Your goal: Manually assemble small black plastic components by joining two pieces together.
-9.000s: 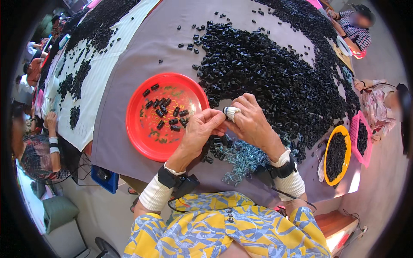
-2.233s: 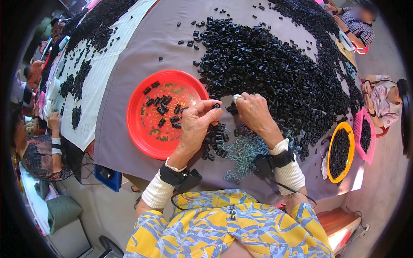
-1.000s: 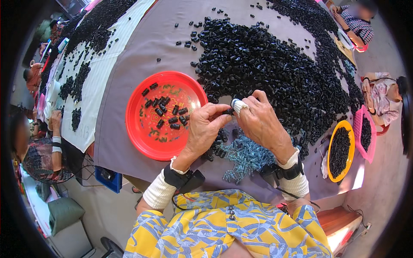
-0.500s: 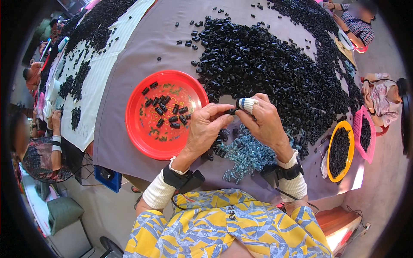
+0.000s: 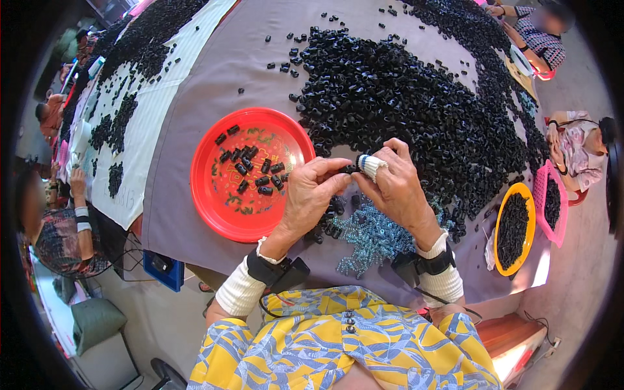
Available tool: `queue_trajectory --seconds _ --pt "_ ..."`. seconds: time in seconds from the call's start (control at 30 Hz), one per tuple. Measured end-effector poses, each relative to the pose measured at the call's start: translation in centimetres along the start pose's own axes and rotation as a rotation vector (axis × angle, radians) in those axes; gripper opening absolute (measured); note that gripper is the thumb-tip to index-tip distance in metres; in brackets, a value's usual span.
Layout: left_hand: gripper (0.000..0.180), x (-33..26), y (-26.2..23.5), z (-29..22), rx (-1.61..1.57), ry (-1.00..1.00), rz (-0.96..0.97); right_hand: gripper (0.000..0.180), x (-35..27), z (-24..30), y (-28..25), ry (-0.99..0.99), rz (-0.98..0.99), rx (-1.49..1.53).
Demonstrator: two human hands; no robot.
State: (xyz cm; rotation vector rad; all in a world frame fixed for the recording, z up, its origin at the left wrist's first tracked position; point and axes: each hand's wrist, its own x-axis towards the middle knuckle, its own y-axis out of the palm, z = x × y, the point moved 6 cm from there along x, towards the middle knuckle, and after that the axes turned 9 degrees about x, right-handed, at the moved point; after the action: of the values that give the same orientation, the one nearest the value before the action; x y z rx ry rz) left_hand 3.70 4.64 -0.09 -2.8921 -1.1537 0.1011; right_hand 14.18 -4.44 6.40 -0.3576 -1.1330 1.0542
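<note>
Between my hands, over the near edge of the large pile, is a small black plastic piece [image 5: 349,169]. The thumb and index finger of my left hand [image 5: 307,198] pinch it from the left. My right hand [image 5: 402,192] is closed on its other end, thumb against a finger that wears a white knit sleeve [image 5: 372,165] with blue stripes. The fingers hide most of the piece. Beneath my right hand lies a heap of small bluish metal springs [image 5: 370,234]. To the left, a round red tray [image 5: 207,205] bears several short black cylinders [image 5: 262,181].
A big pile of black plastic pieces [image 5: 403,97] spreads over the grey tablecloth [image 5: 188,130]. At right stand a yellow basin [image 5: 532,221] and a pink basket [image 5: 558,224] with slim black parts. Other people sit along the tables left and right.
My right hand has shifted slightly, its fingers curling closer around the piece. My left hand stays nearly still. At far left, a co-worker's hand has moved a little.
</note>
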Motion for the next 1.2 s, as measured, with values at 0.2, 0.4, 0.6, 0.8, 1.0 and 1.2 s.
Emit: queue_trajectory --seconds 0.2,0.4,0.6,0.8,1.0,1.2 --pt "0.021 0.0 0.0 -0.4 0.038 0.033 -0.006 0.016 -0.1 -0.1 0.3 0.004 0.026 0.040" --pt "0.022 -0.1 -0.2 -0.3 0.061 0.075 -0.028 0.013 0.1 -0.2 0.6 0.041 0.068 -0.015" --pt "0.022 -0.1 -0.3 0.1 0.050 0.051 -0.048 0.012 0.0 -0.3 0.7 0.033 0.045 0.021" --pt "0.021 -0.3 -0.3 0.4 0.074 0.019 -0.046 0.012 -0.2 -0.3 1.0 0.045 0.048 0.024" --pt "0.022 -0.2 -0.2 0.8 0.031 -0.031 -0.039 0.011 -0.2 -0.6 1.0 0.082 0.041 0.071" --pt "0.022 -0.3 -0.3 0.9 0.043 -0.068 -0.022 0.012 -0.2 -0.6 1.1 0.104 0.076 0.064"
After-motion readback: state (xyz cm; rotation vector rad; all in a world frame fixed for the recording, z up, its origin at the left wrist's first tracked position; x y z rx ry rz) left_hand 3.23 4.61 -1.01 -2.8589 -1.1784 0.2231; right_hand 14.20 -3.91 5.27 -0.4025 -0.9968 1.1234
